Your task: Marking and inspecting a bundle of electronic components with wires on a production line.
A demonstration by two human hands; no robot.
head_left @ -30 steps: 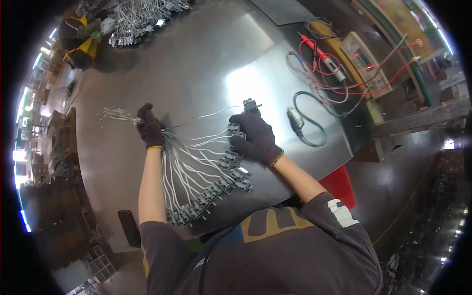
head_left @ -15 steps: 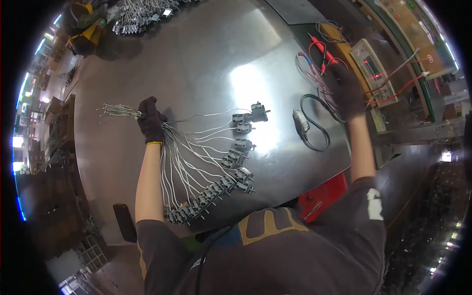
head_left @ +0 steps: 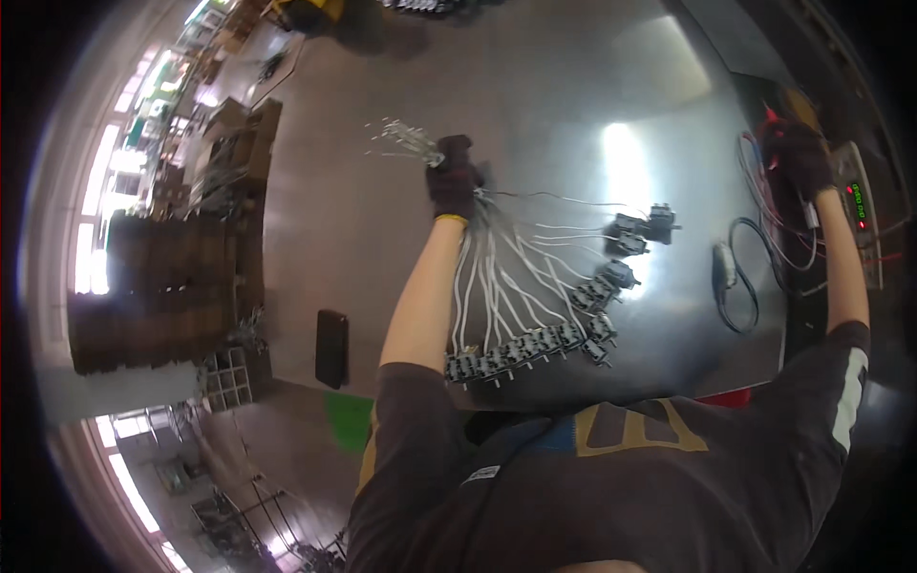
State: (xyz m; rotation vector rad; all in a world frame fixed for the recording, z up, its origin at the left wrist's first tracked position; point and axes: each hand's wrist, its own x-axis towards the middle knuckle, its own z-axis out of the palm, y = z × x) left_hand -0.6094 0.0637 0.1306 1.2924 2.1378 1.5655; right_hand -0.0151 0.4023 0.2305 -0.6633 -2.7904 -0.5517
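Observation:
My left hand, in a dark glove with a yellow cuff, is closed around a bundle of white wires. Their loose ends stick out past the thumb side. On the other side the wires fan out to several small dark grey motor-like parts with short shafts, lying in a curved row on the metal table. One pair of these parts lies apart at the upper right. My right hand, also gloved, is closed on a red test probe at the table's right side; its fingertips are partly hidden.
Beside my right forearm stands a meter with a lit display. A grey cable with a pale connector and thin test leads lie left of it. A black phone rests at the near left table edge. More wired parts sit at the far edge.
The whole view has swung, so the table and hands appear farther right. My right hand has closed over the red probe, which showed more fully before. My left hand keeps its grip on the wires.

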